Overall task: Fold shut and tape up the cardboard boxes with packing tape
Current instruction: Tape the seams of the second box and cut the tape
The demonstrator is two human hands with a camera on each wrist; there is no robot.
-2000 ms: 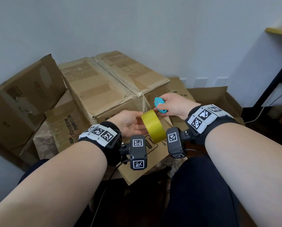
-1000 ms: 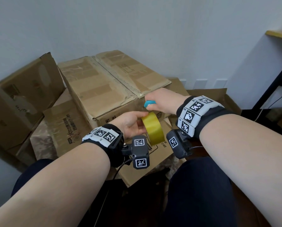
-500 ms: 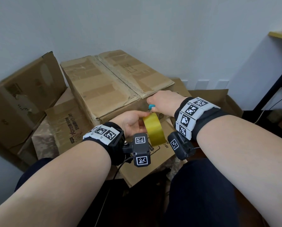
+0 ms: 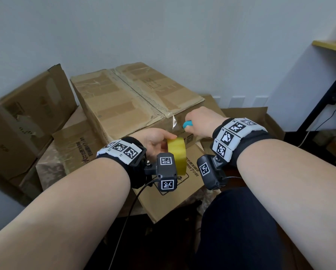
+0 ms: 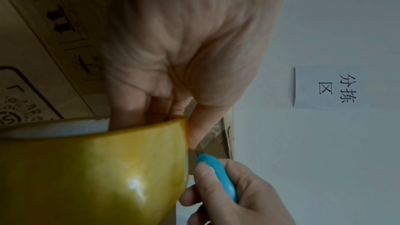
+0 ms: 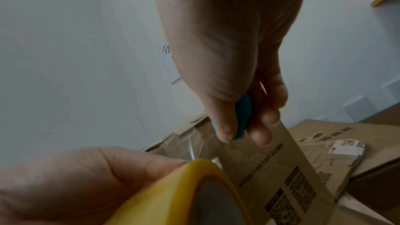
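The left hand [image 4: 153,142] holds the yellow tape roll [image 4: 177,154] just in front of the big box [image 4: 124,106]. The right hand [image 4: 199,121] grips a small blue cutter [image 4: 187,124] — its tip meets the clear tape strip [image 5: 213,141] only in the left wrist view.

Bare forearms, black wristbands [image 4: 138,164] with white coded tags, dark trousers [image 4: 241,230]

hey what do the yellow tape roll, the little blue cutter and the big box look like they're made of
Yellow tape roll: glossy plastic film, showing a bright highlight; the strip pulled off looks clear. Little blue cutter: smooth, matte turquoise shell, probably plastic; its blade isn't clearly visible. Big box: dull brown cardboard, creased, with shiny old tape strips along its top seam.
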